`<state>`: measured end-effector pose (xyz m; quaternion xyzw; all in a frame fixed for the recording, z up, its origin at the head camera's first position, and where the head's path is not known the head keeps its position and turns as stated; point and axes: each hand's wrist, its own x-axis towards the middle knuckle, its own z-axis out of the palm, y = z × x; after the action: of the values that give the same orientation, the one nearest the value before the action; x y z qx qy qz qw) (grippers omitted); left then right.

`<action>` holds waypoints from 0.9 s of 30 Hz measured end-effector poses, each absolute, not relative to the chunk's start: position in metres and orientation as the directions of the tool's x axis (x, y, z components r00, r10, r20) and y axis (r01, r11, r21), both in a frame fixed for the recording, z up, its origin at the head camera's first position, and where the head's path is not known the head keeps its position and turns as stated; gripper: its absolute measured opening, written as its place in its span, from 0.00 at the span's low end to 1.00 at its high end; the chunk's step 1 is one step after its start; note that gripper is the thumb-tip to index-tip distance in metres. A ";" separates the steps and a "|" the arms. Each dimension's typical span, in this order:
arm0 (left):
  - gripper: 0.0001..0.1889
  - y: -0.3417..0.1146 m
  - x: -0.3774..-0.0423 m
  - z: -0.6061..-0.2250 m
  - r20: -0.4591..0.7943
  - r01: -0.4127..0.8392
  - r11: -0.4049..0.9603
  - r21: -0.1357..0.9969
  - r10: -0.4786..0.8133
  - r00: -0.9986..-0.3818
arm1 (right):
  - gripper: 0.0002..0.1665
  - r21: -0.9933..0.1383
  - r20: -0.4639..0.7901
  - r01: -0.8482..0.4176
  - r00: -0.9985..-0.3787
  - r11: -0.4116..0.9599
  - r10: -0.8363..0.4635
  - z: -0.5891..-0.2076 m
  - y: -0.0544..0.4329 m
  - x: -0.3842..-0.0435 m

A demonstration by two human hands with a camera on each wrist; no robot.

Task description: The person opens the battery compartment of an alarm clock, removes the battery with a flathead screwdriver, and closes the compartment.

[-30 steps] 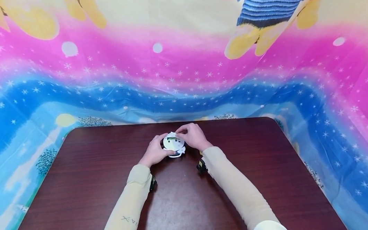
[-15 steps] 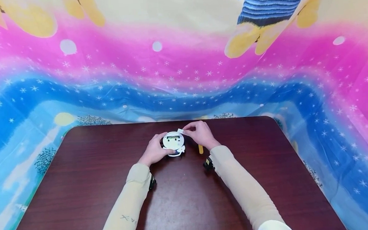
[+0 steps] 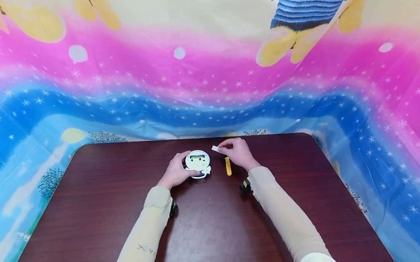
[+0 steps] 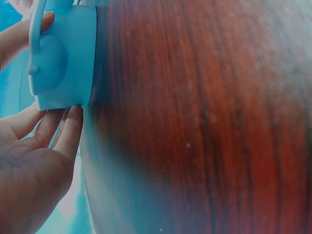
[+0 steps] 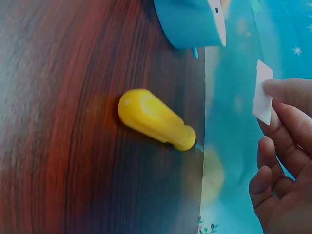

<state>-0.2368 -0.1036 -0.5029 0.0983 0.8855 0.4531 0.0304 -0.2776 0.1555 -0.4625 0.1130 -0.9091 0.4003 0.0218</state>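
Note:
A round white device (image 3: pixel 198 165) with an open battery slot (image 3: pixel 197 156) in its upper face sits towards the back of the table. My left hand (image 3: pixel 175 172) grips its left side, thumb along the near edge; in the left wrist view the fingertips press against the wall of the device (image 4: pixel 73 63). Between thumb and fingers my right hand (image 3: pixel 238 151) pinches a small flat white cover (image 3: pixel 215 149), held apart from the device. That cover (image 5: pixel 263 92) also shows in the right wrist view, with a yellow-handled screwdriver (image 5: pixel 148 117) lying nearby on the table.
The dark red-brown wooden table (image 3: pixel 129 214) has rounded back corners. Behind and beside it hangs a printed cloth (image 3: pixel 207 79) in pink and blue. A small black camera (image 3: pixel 246 185) sits at my right wrist.
My right hand has lifted the white cover off the device and carried it right, uncovering the battery slot. The screwdriver has come into view. My left hand has stayed on the device.

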 end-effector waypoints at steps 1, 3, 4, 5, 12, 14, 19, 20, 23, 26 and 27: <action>0.46 -0.104 -0.237 -0.503 0.037 0.148 0.568 0.810 0.201 -0.979 | 0.06 -0.718 0.138 -0.226 -0.973 0.658 -0.184 -0.463 0.157 -0.278; 0.46 -0.104 -0.237 -0.504 0.039 0.148 0.566 0.811 0.201 -0.979 | 0.06 -0.715 0.153 -0.235 -0.972 0.659 -0.181 -0.465 0.160 -0.278; 0.46 -0.104 -0.237 -0.504 0.040 0.149 0.565 0.811 0.200 -0.979 | 0.06 -0.713 0.159 -0.239 -0.971 0.659 -0.180 -0.466 0.162 -0.278; 0.46 -0.104 -0.237 -0.505 0.040 0.148 0.565 0.812 0.200 -0.979 | 0.05 -0.714 0.161 -0.240 -0.971 0.658 -0.179 -0.467 0.164 -0.278; 0.46 -0.103 -0.236 -0.503 0.039 0.149 0.561 0.814 0.203 -0.978 | 0.05 -0.720 0.156 -0.231 -0.973 0.654 -0.172 -0.472 0.173 -0.281; 0.46 -0.103 -0.236 -0.503 0.039 0.151 0.560 0.814 0.206 -0.978 | 0.05 -0.724 0.154 -0.231 -0.973 0.650 -0.173 -0.472 0.175 -0.280; 0.46 -0.103 -0.236 -0.502 0.034 0.150 0.562 0.813 0.211 -0.977 | 0.05 -0.726 0.144 -0.222 -0.975 0.651 -0.171 -0.472 0.180 -0.279; 0.46 -0.103 -0.236 -0.502 0.033 0.149 0.562 0.813 0.211 -0.977 | 0.05 -0.725 0.141 -0.220 -0.975 0.653 -0.171 -0.472 0.181 -0.278; 0.46 -0.103 -0.235 -0.503 0.035 0.150 0.560 0.815 0.210 -0.977 | 0.05 -0.722 0.129 -0.208 -0.978 0.660 -0.167 -0.474 0.185 -0.277; 0.46 -0.103 -0.235 -0.503 0.034 0.149 0.560 0.815 0.210 -0.977 | 0.05 -0.723 0.114 -0.191 -0.981 0.664 -0.158 -0.476 0.189 -0.276; 0.46 -0.104 -0.235 -0.503 0.032 0.147 0.560 0.815 0.210 -0.977 | 0.05 -0.723 0.109 -0.185 -0.982 0.666 -0.154 -0.476 0.191 -0.276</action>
<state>-0.2352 -0.1035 -0.5027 0.1012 0.8826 0.4577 0.0342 -0.2759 0.1909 -0.4762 0.0929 -0.9124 0.3981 0.0190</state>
